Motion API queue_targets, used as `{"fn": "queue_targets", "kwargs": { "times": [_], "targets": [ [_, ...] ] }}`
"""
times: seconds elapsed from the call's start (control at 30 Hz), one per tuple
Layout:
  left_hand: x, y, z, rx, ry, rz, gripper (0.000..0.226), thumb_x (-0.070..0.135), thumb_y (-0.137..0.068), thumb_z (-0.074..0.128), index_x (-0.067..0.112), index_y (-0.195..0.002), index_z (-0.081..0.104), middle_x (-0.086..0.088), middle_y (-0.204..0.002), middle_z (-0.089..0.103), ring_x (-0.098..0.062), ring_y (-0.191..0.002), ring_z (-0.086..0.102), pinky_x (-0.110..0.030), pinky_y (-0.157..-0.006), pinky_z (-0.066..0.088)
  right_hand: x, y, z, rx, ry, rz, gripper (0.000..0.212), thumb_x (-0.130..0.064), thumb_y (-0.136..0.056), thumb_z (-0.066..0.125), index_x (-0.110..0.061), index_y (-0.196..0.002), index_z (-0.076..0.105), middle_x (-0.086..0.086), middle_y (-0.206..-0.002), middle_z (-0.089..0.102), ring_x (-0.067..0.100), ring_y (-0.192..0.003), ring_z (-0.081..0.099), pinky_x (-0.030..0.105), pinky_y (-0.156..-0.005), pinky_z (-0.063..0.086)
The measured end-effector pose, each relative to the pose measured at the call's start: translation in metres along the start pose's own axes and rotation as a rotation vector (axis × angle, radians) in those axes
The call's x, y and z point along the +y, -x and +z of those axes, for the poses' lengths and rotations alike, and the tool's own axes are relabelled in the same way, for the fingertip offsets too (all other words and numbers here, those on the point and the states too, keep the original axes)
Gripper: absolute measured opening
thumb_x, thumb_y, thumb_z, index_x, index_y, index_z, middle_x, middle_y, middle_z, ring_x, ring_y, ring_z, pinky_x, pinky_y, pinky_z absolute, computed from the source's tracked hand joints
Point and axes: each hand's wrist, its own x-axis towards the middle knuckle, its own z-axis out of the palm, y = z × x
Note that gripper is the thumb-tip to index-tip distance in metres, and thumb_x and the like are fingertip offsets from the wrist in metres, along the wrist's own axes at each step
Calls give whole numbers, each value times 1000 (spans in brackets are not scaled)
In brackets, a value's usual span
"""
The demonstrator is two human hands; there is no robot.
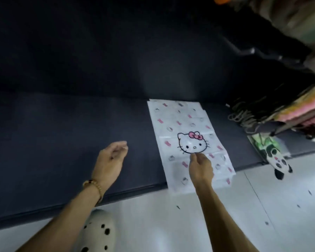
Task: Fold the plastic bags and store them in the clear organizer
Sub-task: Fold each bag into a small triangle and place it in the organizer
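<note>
Bag (187,142): flat on the dark seat (62,133), long axis running away from me, near end hanging over the seat edge.
Right hand (201,165): on the bag's near half, fingertips bunched just below the cat face; whether they pinch plastic I cannot tell.
Left hand (110,158): loose, empty, well to the bag's left.
Nearer: my right.
Count: one bag spread out; the organizer is not in sight.
</note>
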Motion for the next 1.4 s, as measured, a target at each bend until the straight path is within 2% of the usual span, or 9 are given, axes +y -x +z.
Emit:
{"fn": "queue_targets", "kwargs": {
  "times": [0.17,0.3,0.5,0.83,0.93,1.03,1.17,1.27,1.4],
  "targets": [
    [-22,-16,76,-273,-399,160,28,27,-92,57,24,-120,60,11,-117,59,1,-107,55,-10,-88,41,75,-42,-25,-219,257,90,70,-45,-89,60,-14,-147,35,11,-154,31,26,-141,29,37,-114,27],
    [-38,-25,109,-460,-754,346,49,38,-90,57,25,-137,46,11,-136,46,-8,-128,37,-22,-106,28,90,-47,-18,-297,547,-114,70,-61,-78,59,-31,-138,41,0,-139,32,21,-135,26,50,-112,21],
    [-57,-27,145,-512,-1180,511,66,45,-90,53,26,-147,27,4,-154,24,-15,-145,8,-38,-116,-9,95,-43,-17,-152,656,-390,37,-36,-98,46,-21,-129,59,9,-122,51,30,-119,45,39,-101,34],
    [-18,-32,86,-350,-784,587,35,28,-99,45,18,-129,58,8,-133,55,-6,-129,43,-17,-111,24,43,-3,-3,-178,151,-528,33,-26,-101,47,-11,-125,64,10,-136,56,23,-130,46,37,-111,34],
    [1,-23,28,-309,-713,458,41,42,-94,41,14,-92,71,18,-97,66,6,-89,56,-10,-86,42,7,27,9,-288,9,-576,46,-40,-102,35,-10,-117,66,7,-121,66,19,-116,56,32,-103,43],
    [9,-16,-28,-168,-714,309,53,53,-90,38,7,-67,52,7,-53,47,-7,-49,40,-20,-49,35,-16,55,20,-492,-17,-596,64,-65,-90,40,-18,-131,53,0,-130,60,14,-119,51,26,-102,41],
    [11,-4,-94,-30,-645,218,54,47,-92,42,-4,-83,59,-12,-72,58,-22,-66,49,-38,-65,45,-29,72,42,-608,370,-725,67,-46,-88,60,-25,-147,35,2,-138,55,23,-125,50,30,-107,38],
    [14,11,-128,112,-483,190,34,35,-95,46,18,-71,64,17,-61,56,2,-58,45,-15,-59,39,-31,77,51,-530,464,-744,28,-24,-97,50,-19,-121,61,7,-111,69,29,-97,64,30,-80,51],
    [0,25,-169,190,-484,105,36,24,-97,50,15,-64,59,18,-61,65,11,-55,52,-5,-56,38,-41,75,51,-653,210,-473,23,-24,-92,58,-15,-72,66,0,-68,65,15,-62,59,25,-56,45]
  ]
}}
